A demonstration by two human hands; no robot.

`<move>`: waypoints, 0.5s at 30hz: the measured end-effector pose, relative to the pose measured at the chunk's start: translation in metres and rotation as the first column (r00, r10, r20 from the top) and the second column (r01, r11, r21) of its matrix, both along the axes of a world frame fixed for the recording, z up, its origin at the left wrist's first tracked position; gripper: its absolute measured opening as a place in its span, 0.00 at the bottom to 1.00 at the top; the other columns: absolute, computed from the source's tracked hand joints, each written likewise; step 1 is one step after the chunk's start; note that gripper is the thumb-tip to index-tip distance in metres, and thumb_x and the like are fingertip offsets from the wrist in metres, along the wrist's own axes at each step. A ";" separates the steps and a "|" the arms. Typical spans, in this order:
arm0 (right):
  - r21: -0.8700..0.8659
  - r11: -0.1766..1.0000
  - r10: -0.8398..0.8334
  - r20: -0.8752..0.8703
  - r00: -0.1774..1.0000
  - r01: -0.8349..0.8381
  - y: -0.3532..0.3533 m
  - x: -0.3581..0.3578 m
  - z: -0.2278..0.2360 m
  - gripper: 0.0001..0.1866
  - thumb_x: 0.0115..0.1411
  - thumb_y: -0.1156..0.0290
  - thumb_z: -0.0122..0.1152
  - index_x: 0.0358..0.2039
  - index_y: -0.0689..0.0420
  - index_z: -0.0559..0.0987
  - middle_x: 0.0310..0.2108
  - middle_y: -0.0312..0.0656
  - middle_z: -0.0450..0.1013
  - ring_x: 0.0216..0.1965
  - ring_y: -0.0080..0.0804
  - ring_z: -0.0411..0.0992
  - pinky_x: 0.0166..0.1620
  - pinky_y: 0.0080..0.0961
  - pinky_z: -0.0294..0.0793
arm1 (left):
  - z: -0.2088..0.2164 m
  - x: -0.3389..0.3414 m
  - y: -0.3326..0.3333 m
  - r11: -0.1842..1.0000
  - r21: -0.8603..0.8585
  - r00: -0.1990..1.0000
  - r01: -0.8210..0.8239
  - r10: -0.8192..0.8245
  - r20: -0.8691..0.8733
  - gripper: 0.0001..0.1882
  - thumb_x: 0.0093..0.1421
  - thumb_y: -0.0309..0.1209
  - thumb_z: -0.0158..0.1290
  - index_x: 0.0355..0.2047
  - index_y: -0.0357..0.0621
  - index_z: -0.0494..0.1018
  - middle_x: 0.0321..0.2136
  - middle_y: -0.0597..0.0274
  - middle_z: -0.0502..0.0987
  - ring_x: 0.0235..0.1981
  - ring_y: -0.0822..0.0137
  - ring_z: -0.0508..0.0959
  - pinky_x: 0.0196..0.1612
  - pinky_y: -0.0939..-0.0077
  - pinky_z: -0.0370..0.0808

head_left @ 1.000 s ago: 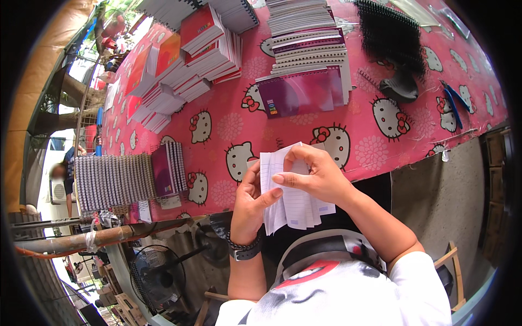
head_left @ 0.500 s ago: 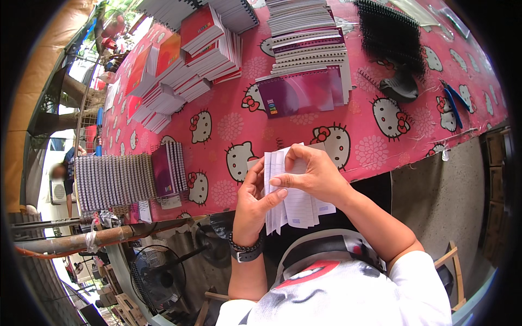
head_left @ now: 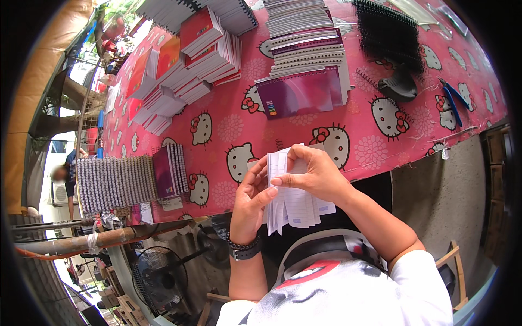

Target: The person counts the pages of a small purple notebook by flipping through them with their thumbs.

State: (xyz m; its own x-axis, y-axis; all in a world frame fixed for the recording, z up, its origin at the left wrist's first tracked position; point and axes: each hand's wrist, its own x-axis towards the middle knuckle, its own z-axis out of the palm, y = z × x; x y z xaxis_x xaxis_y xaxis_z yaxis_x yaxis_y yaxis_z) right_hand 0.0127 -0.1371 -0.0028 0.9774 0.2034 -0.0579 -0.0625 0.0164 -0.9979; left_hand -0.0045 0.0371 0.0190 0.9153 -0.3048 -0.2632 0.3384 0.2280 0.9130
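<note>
A fanned bundle of ruled paper sheets (head_left: 296,206) is held upright at the near edge of the table, with its lower corners spread apart. My right hand (head_left: 318,173) pinches the sheets from the right, thumb across their front and index finger curled at the top. On the other side my left hand (head_left: 251,204) cups the left edge, its thumb tip at the front sheets and its fingers partly hidden behind them. Beyond the hands, purple-covered notebooks (head_left: 296,98) lie in a long leaning row with punched edges.
Red and orange books (head_left: 198,30) are piled at the far left. Spiral-bound notebooks (head_left: 117,183) stand in a row at the left edge. Black binding coils (head_left: 389,35), a black curved object (head_left: 398,86) and blue-handled pliers (head_left: 455,102) lie right. A fan (head_left: 159,277) stands below left.
My left hand has shifted slightly left and its thumb has drawn back a little from the sheets. The right hand keeps its pinch almost in place.
</note>
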 end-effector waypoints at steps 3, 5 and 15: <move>0.019 1.000 0.010 -0.023 1.000 -0.010 0.000 0.000 0.000 0.21 0.43 0.59 0.73 0.25 0.60 0.72 0.23 0.34 0.68 0.29 0.19 0.66 0.33 0.19 0.66 | 0.002 0.000 -0.002 1.000 0.026 1.000 0.008 -0.009 0.025 0.36 0.49 0.27 0.57 0.58 0.36 0.56 0.53 0.54 0.65 0.55 0.65 0.65 0.59 0.69 0.58; 0.045 0.999 0.018 -0.050 0.999 -0.016 0.000 0.000 0.000 0.21 0.43 0.59 0.73 0.24 0.60 0.71 0.23 0.34 0.68 0.29 0.19 0.66 0.33 0.19 0.66 | 0.002 0.000 -0.003 0.999 0.034 0.999 0.010 -0.011 0.034 0.36 0.49 0.27 0.58 0.58 0.36 0.57 0.53 0.54 0.65 0.55 0.64 0.64 0.59 0.68 0.58; 0.040 0.999 0.020 -0.043 0.999 -0.018 -0.001 0.000 0.001 0.22 0.43 0.58 0.73 0.27 0.61 0.73 0.25 0.35 0.69 0.30 0.19 0.67 0.34 0.20 0.67 | 0.003 0.000 -0.004 0.998 0.068 0.999 -0.001 -0.001 0.036 0.37 0.48 0.29 0.58 0.58 0.35 0.57 0.53 0.54 0.65 0.55 0.64 0.65 0.59 0.68 0.58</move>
State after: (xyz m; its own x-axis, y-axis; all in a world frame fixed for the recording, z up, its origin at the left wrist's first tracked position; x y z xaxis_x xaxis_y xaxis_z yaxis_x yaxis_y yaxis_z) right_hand 0.0127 -0.1377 -0.0018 0.9701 0.2248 -0.0913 -0.1060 0.0542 -0.9929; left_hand -0.0046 0.0328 0.0221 0.9246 -0.2872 -0.2504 0.3051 0.1647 0.9380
